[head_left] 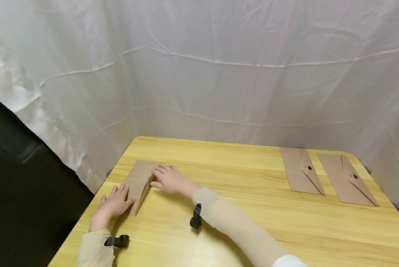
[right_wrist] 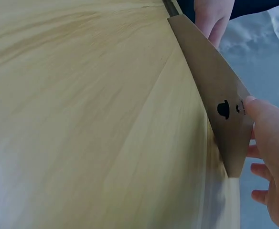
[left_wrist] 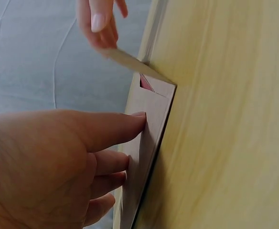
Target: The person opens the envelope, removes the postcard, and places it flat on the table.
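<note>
"What lay nearest the camera?"

"The tan sleeve (head_left: 242,226) of the right arm. Beyond it, the right hand (head_left: 172,180) pinched the raised flap (right_wrist: 213,78) of a kraft envelope (head_left: 137,178), its thumb on the printed outer face and its fingers behind."

"And the envelope itself?"

"It lay near the left edge of the wooden tabletop (head_left: 219,230), well apart from a second envelope (head_left: 296,170) and a third envelope (head_left: 339,180) on the right. The left hand (head_left: 114,203) rested on its body, fingers spread, thumb extended over the face under the flap."

"What did the step seem to call for?"

"Light, steady pressure from the left hand on the body alone, so that nothing slid, while the flap turned about its crease and nowhere else. A hold near the middle of the free edge would likely have spread the pull; tugging one corner risked a stray fold or a tear."

"Anything inside to mind?"

"A red patch (left_wrist: 146,83) showed beneath the flap. What it was could not be told, so fingertips probably belonged clear of it."
</note>
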A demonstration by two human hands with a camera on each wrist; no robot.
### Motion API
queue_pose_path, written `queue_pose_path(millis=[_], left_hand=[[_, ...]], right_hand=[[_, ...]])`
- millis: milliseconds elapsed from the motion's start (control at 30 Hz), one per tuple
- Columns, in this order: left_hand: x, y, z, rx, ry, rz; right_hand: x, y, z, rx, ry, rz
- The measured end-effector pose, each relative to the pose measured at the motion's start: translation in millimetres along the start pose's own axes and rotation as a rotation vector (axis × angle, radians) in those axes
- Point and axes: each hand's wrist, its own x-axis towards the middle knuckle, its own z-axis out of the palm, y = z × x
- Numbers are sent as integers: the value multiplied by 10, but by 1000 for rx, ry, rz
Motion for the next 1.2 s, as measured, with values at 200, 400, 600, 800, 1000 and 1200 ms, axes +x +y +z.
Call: queue_pose_path(millis=[200, 400, 600, 800, 1000, 1200], left_hand=[[-12, -23, -4, -5, 9, -3], [-28, -39, 11, -20, 3, 1], [-37, -58, 8, -19, 11, -6], [-28, -46, 31, -4, 35, -14], [-6, 35, 99, 40, 92, 20], [11, 143, 102, 28, 190, 132]], right_hand=[[-91, 76, 34, -9, -23, 3], [-98, 25, 138, -48, -74, 28], [-37, -117, 185, -47, -147, 82], [34, -169, 230, -70, -203, 120], [64, -167, 196, -86, -191, 120], [72, -181, 132, -83, -190, 121]])
